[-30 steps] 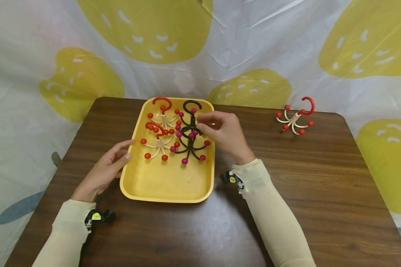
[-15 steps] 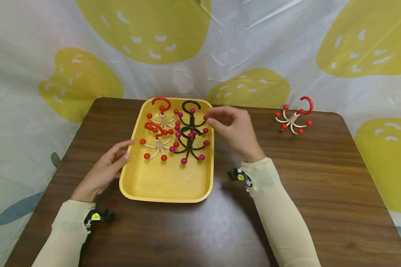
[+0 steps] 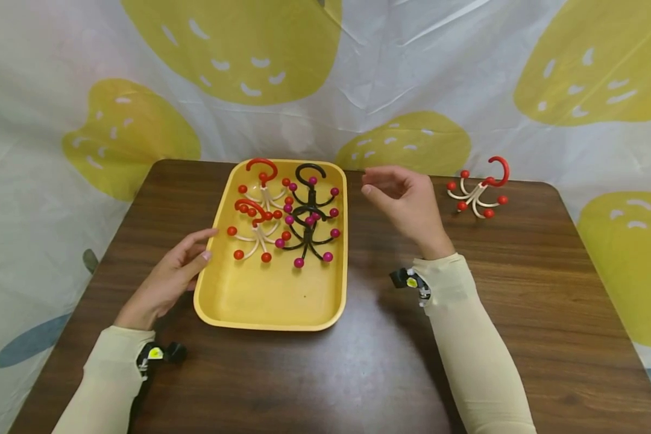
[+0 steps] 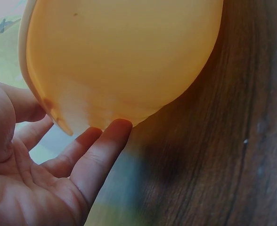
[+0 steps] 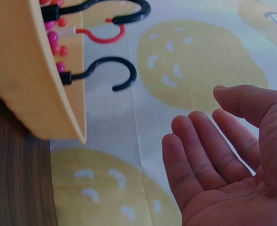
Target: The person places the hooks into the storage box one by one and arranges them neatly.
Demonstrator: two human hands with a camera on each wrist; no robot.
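Observation:
A yellow tray holds two red-and-white multi-arm hangers on its left and two black hangers with magenta ball tips on its right. Each has a curved hook standing upward. My left hand touches the tray's left side, its fingers lightly bent against the outer wall; in the left wrist view the fingertips meet the yellow plastic. To the right of the tray, my right hand hovers above the table with nothing in it. The right wrist view shows its fingers loosely extended, apart from the tray.
Another red-and-white hanger stands on the wooden table at the far right, near the back edge. Behind the table hangs a white cloth with yellow fruit prints.
My right hand has drawn away from the rear black hanger and moved right, out past the tray's edge. The left hand stays at the tray's side.

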